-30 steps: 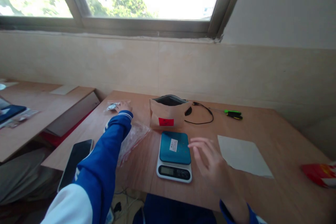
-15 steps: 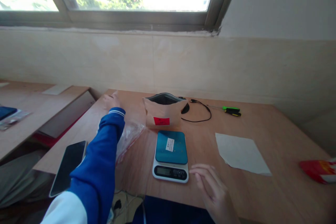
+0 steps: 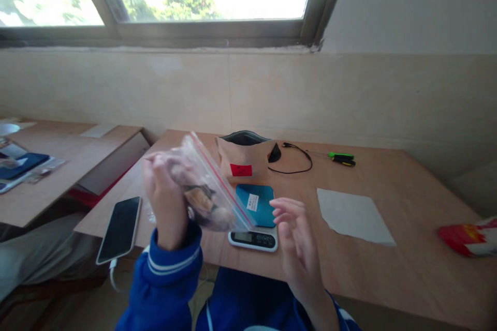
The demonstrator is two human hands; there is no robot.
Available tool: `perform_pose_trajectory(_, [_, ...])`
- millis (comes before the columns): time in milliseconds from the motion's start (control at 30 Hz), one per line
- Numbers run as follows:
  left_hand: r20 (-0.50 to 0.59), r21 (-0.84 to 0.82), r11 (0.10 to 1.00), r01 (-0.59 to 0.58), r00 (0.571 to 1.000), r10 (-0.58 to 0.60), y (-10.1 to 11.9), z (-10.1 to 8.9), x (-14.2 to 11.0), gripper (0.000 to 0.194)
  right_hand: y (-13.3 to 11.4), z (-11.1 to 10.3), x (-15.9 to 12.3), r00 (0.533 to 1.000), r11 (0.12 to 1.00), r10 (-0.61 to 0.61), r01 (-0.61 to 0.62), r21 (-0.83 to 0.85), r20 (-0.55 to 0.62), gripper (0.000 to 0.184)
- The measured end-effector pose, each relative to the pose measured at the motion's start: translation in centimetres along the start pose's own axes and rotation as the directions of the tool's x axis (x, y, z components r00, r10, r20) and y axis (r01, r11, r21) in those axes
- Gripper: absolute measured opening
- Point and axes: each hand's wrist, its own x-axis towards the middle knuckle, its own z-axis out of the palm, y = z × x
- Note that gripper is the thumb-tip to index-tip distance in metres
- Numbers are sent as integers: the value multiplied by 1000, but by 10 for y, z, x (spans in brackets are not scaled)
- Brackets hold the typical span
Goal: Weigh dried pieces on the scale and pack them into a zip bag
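Back from the left, the left hand (image 3: 165, 199) grasps a clear, red-striped plastic bag (image 3: 207, 194), already lifted mid-frame, contents still inside; the right hand (image 3: 297, 245), released, hovers by a blue-topped white scale (image 3: 265, 206).

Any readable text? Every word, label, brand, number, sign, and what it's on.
Nothing legible.
White sticker on the scale: too small.
Red label on the brown pouch: dark marks, blurred.
Display: no readable digits.
Button panel: markings too small.
Red packet, right edge: yellow marks, unreadable.
Zip bag: no print visible.
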Motion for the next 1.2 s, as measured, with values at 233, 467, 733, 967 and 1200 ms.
perform_pose_trajectory(233, [264,-259,856,448,885,-384,21,38,-87,22,-10,-14,-14,953,985,132,-156,72,271,13])
perform_pose_trajectory(467, [74,-161,939,304,953,-295,28,38,-127,21,-8,-27,-27,977,981,190,-194,30,96,17])
perform_pose_trajectory(733, [676,-180,878,443,705,-216,49,26,-154,33,-10,-30,-34,925,936,212,-285,206,315,21])
perform_pose_trajectory(967, [706,-191,908,374,694,-137,39,21,-145,31,-6,-32,-34,906,941,202,-286,184,371,13])
perform_pose_trajectory(1200, [767,-204,887,413,631,-117,29,19,-140,35,-3,-28,-32,895,929,238,-324,181,378,21])
